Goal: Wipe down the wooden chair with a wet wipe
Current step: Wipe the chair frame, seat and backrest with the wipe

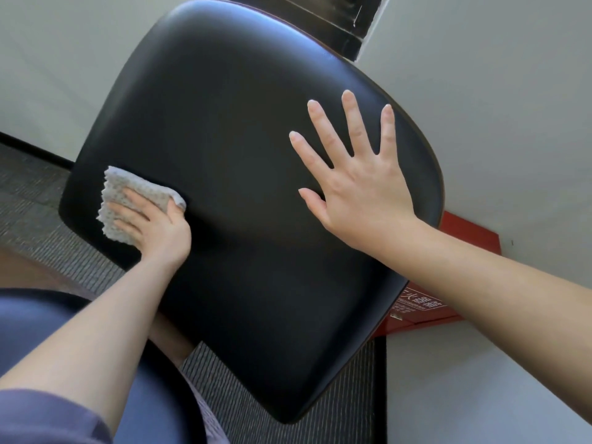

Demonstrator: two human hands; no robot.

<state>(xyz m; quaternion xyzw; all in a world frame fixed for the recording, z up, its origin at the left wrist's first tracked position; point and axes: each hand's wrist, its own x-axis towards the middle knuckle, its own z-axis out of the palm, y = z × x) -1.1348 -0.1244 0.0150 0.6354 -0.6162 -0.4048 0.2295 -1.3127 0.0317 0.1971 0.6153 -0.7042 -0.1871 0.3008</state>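
The chair's black padded seat (pixel 240 129) fills the middle of the view, tilted, with a thin wooden rim (pixel 439 174) showing along its right edge. A white textured wet wipe (pixel 141 184) lies on the seat's left part. My left hand (pixel 157 225) presses down on the wipe, fingers laid over it and the thumb tucked under its edge, holding it. On the seat's right part my right hand (pixel 358 193) rests flat with fingers spread, holding nothing.
A red box with printed characters (pixel 419 304) sits on the floor against the white wall (pixel 496 91), just behind the seat's right side. Grey striped carpet (pixel 288 379) lies below. My blue-clad legs (pixel 38 331) are at the lower left.
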